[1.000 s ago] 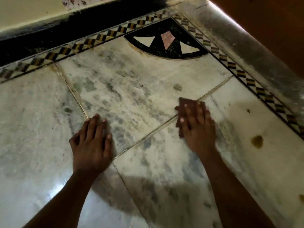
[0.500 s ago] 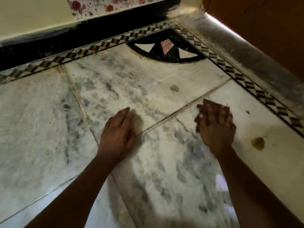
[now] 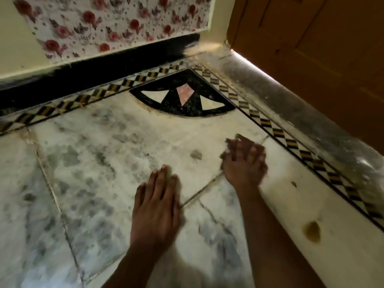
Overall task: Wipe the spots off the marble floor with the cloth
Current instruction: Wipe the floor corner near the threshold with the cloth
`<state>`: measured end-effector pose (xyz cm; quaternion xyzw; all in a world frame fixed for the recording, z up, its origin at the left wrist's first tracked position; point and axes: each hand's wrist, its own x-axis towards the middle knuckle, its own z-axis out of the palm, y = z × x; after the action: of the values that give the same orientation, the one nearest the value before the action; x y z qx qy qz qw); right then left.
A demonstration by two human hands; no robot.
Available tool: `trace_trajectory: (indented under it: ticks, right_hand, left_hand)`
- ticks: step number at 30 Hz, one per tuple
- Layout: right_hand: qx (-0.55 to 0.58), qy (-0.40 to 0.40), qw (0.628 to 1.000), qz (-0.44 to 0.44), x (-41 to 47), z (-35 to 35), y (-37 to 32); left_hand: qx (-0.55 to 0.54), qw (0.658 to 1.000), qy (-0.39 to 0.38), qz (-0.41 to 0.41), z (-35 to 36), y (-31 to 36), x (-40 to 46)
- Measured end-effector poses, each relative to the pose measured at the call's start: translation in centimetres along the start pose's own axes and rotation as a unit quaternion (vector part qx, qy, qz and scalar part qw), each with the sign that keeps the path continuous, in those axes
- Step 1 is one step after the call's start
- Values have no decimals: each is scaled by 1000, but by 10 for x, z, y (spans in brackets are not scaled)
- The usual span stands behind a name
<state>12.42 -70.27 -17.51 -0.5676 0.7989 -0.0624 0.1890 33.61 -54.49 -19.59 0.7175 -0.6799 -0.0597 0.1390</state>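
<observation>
My right hand (image 3: 245, 163) lies flat on a dark brown cloth (image 3: 240, 137) and presses it onto the white marble floor (image 3: 108, 167), near the checkered border. Only the cloth's far and left edges show past the blurred fingers. My left hand (image 3: 155, 204) rests flat on the marble, fingers straight, just left of a tile joint. A grey spot (image 3: 196, 154) sits left of the cloth. A brown stain (image 3: 311, 231) and a small dark speck (image 3: 294, 183) lie on the tile to the right of my right arm.
A checkered inlay border (image 3: 276, 132) runs along two sides and meets a black fan-shaped corner inlay (image 3: 182, 100). Beyond it are a grey threshold strip (image 3: 311, 125), a wooden door (image 3: 322, 48) and a wall with a floral panel (image 3: 116, 23).
My right hand has slid the cloth forward and right, toward the corner. My left hand has shifted right, closer to the right hand. The view has tilted up to show the wall.
</observation>
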Motion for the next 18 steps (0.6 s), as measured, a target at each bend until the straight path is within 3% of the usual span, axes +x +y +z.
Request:
trace_trajectory:
  ticks: [3,6,8,10,13,15,18]
  right_hand:
    - [-77,-41,985,-150,22,17,-41]
    - [-132,-44,948,-286,-24,18,-2]
    - [-123,-58,959,-251,-21,6,29]
    - [-117,-37,984,-130,13,-6,28]
    - [-16,-27,1000,-2,85,-9,-40]
    - [2,-69,997,-39,117,-3,-91]
    - [-74,-145,967,-196,108,16,-138]
  left_hand:
    - [9,1000,-6,0,0,-2,4]
    - [25,1000,1,-3,-1,0,5]
    - [25,999,20,-2,1,0,6]
    - [26,999,44,6,4,0,5]
    - [41,997,60,18,12,-5,9]
    - [47,996,75,20,12,-4,9]
    - [46,997,60,13,10,-5,10]
